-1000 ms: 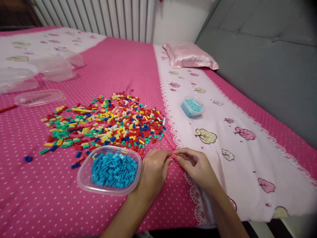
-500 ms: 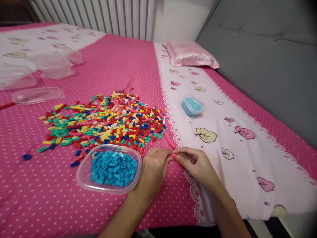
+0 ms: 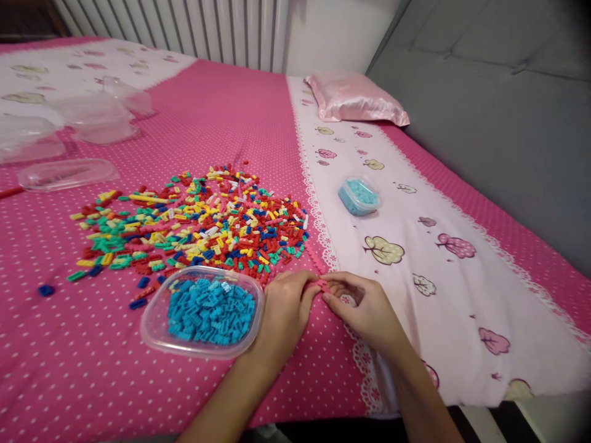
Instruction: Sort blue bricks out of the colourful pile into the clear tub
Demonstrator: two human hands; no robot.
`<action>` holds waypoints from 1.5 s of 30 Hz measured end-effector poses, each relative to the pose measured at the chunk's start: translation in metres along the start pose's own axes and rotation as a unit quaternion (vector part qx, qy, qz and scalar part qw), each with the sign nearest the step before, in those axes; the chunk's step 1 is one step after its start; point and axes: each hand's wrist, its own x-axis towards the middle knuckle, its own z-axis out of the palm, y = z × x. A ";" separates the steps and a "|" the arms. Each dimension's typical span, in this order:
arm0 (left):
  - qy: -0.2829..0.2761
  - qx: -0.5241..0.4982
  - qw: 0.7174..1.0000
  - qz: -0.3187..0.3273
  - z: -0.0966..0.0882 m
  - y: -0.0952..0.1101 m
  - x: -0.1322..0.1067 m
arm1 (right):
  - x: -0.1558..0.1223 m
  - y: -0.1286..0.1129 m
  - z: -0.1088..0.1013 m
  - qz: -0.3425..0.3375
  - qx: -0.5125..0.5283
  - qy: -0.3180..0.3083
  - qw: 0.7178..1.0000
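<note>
Between the fingertips of both hands are small pink toy bricks (image 3: 322, 283), little more than a speck of them showing. My left hand (image 3: 287, 304) pinches them from the left, its back turned up. From the right, the thumb and forefinger of my right hand (image 3: 364, 300) close on the same bricks. Just beyond the fingertips a thin strip of pink bricks (image 3: 316, 258) lies on the bedspread. Against my left wrist and forearm stands a clear plastic tub (image 3: 154, 329) holding many blue bricks (image 3: 212, 312).
A wide heap of mixed coloured bricks (image 3: 221, 221) spreads behind the tub. A second clear tub of light blue bricks (image 3: 359, 197) sits on the white band. Clear containers (image 3: 104, 117) and a lid (image 3: 69, 175) lie far left. A pink pillow (image 3: 355, 98) rests near the grey headboard (image 3: 498, 117).
My fingertips have shifted slightly around the pink bricks, and the right thumb and forefinger have spread into a wider loop. The tubs and heap stay where they were.
</note>
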 end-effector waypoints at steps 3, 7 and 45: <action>-0.024 -0.020 0.999 -0.034 -0.005 0.005 0.004 | 0.001 -0.001 0.002 -0.003 -0.005 0.016 1.000; -0.027 -0.016 0.998 -0.046 -0.006 0.007 0.006 | 0.001 -0.002 0.003 -0.037 -0.012 0.035 0.999; -0.023 -0.019 1.000 0.001 -0.005 0.003 0.008 | -0.003 0.001 0.008 -0.160 -0.204 0.078 0.963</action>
